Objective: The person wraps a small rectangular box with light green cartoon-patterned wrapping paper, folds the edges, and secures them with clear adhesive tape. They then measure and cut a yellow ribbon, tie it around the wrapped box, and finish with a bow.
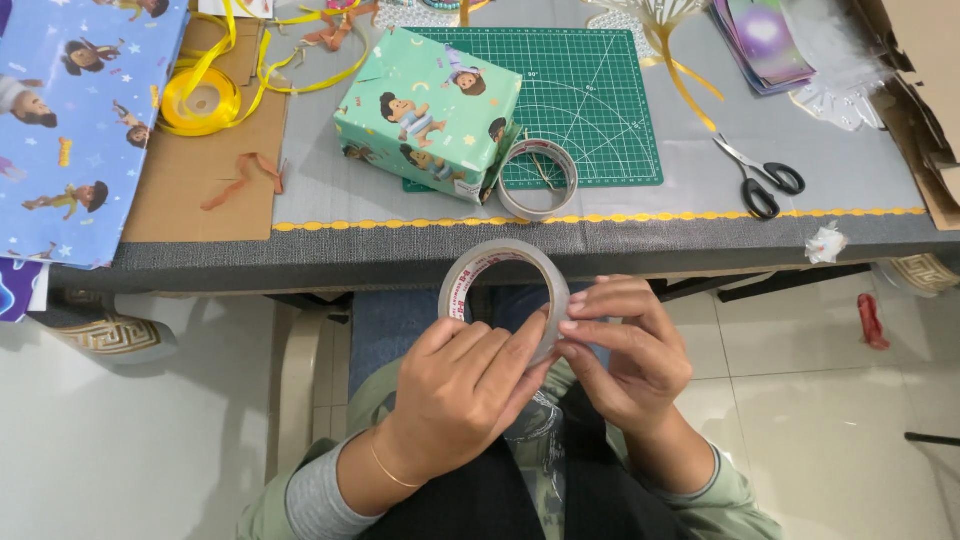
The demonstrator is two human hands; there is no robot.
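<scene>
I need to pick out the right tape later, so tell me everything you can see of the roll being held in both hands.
The roll of clear tape is a shiny transparent ring on a white core with red print inside. It is held upright over the lap, below the table edge. The left hand grips its lower side; the right hand pinches its right edge with fingers.

A grey-clothed table (pixel 400 250) stands on a white tiled floor (pixel 820 400).

Wrapped green box (pixel 430 112), scissors (pixel 760 178) (black-handled), yellow ribbon spool (pixel 200 102).
</scene>
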